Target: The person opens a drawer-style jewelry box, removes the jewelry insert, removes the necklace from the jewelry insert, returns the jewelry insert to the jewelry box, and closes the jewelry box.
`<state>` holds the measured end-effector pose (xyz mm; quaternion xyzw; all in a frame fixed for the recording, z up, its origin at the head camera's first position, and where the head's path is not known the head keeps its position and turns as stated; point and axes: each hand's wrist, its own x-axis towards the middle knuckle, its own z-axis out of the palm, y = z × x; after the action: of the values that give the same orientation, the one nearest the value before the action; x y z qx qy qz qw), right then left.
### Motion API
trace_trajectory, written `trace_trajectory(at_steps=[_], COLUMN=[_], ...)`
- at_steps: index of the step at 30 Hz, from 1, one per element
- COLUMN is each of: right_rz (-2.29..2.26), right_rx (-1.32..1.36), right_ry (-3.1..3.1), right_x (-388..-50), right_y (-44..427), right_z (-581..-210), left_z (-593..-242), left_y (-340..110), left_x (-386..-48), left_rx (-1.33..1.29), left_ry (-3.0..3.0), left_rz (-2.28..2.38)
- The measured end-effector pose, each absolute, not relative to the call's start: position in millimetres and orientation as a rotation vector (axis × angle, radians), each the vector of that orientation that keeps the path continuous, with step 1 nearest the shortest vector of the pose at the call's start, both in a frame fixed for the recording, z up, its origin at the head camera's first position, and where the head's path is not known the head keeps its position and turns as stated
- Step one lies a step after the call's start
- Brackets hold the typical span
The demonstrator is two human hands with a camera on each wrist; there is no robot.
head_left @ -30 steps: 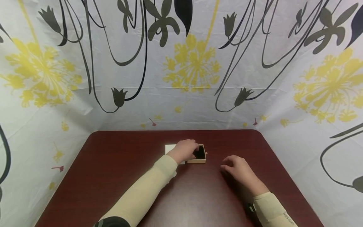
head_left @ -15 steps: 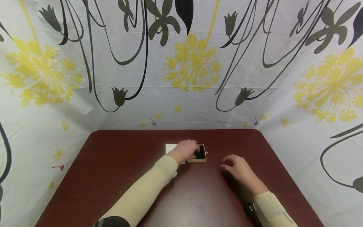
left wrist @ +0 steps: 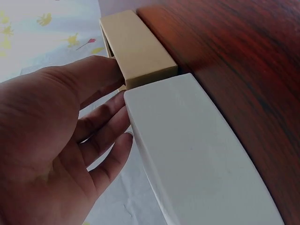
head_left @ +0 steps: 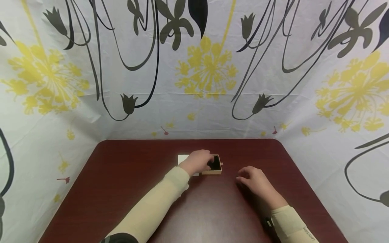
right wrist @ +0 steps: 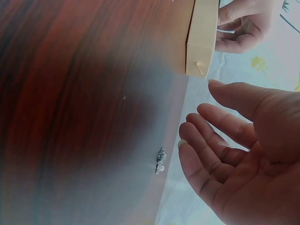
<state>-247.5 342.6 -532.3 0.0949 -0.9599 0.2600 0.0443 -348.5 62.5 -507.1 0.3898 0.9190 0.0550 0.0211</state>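
Note:
A small box with a white sleeve [left wrist: 187, 150] and a tan drawer [head_left: 211, 172] lies toward the table's far side. The drawer is pulled out to the right and shows a black inside. My left hand [head_left: 197, 161] rests over the box, thumb and forefinger reaching over the drawer's rim; their tips are hidden in the left wrist view. The other fingers [left wrist: 110, 126] lie along the sleeve's top edge. To the right of the box, my right hand [head_left: 255, 179] holds nothing, its fingers loosely bent. A small silver ornament with a pale bead [right wrist: 161, 161] lies near it.
A dark red wooden table [head_left: 136, 189] spreads around the box. Patterned white cloth [head_left: 212, 114] hangs behind it and along both sides. A short tab [right wrist: 200, 68] sticks out of the drawer's end.

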Motion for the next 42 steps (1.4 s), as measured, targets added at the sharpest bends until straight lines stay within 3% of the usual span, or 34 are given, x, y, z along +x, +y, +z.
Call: trace_trajectory(at_steps=[14, 27, 42], right_rz=[0.826, 0.822, 0.871], right_rx=[0.312, 0.324, 0.343], right_ry=[-2.927, -2.944, -2.944], right_x=[-254, -262, -272], right_y=[338, 333, 323], right_z=[-529, -529, -531], left_z=[-495, -506, -510], left_y=[10, -15, -21], left_x=[-352, -352, -350], left_rx=[1.076, 0.981, 0.931], left_ry=[2.770, 2.860, 2.821], left_rz=[0.559, 0.323, 0.372])
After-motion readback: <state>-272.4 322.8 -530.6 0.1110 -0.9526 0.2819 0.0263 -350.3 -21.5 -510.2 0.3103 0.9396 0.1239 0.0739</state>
